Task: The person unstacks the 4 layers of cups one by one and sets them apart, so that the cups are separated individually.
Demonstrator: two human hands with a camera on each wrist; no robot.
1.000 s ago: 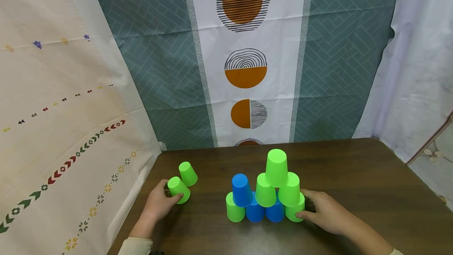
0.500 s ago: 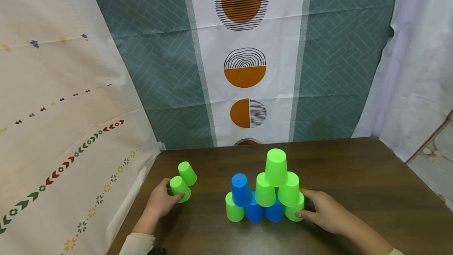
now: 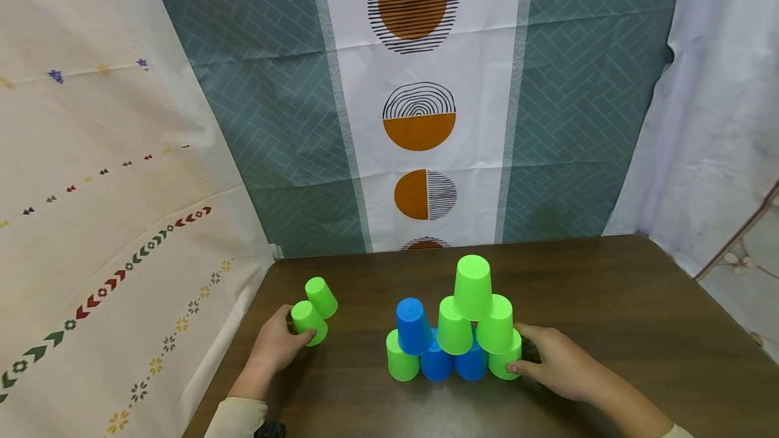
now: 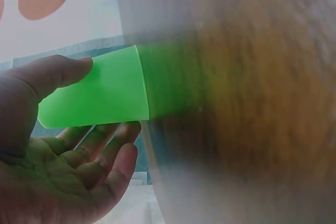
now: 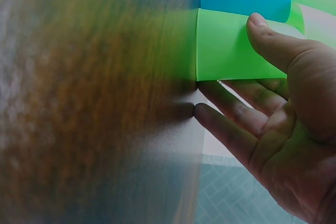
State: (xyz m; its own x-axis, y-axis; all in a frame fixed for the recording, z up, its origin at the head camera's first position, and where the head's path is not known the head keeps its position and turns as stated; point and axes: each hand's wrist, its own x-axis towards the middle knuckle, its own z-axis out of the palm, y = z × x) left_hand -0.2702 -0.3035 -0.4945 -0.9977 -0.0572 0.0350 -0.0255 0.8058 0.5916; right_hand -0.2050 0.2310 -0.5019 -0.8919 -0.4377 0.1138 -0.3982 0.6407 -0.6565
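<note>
Left hand point(image 3: 276, 343): grip pinching the near green cup point(image 3: 308, 320), thumb on one side and fingers on the other; cup mouth down, rim at the counter point(image 3: 353, 397). Far green cup point(image 3: 321, 297): mouth down, just behind and to the right of it; I cannot tell whether the two touch.

Right hand point(image 3: 556, 363): grip pinching the right-end green cup point(image 3: 504, 360) of the stack's bottom row; I see thumb and fingers on opposite sides in my right wrist view.

Stack, all mouth down. Bottom row, left to right: left-end green cup point(image 3: 402, 360), two blue cups point(image 3: 435, 362), the gripped one. Second row: upper blue cup point(image 3: 414, 326), then two green cups point(image 3: 454, 330). Third row: top green cup point(image 3: 473, 288), over that green pair.

Surroundings on my feed: teal-and-white cloth point(image 3: 268, 86) behind, cream embroidered cloth point(image 3: 122, 113) left, pale cloth point(image 3: 724, 120) right.
</note>
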